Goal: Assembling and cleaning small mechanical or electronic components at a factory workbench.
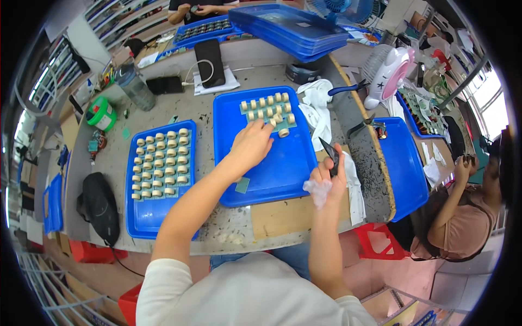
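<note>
My left hand (251, 145) reaches over the middle blue tray (283, 168), its fingertips at a green board (268, 110) carrying rows of small cream coil parts at the tray's far end. One loose coil (283, 132) lies just beside the fingers. My right hand (328, 176) hovers at the tray's right edge, holding black tweezers (330, 153) pointing up and a wad of clear film (317, 188). A second blue tray (142, 212) to the left holds a larger green board (161, 163) filled with coils.
A white cloth (316, 111) lies right of the middle tray, another blue tray (405, 168) beyond it. A phone (210, 61), water bottle (136, 87), green tub (101, 113), black pouch (99, 206), stacked blue trays (293, 27) and a pink-white fan (389, 73) surround. A seated person (462, 217) works at right.
</note>
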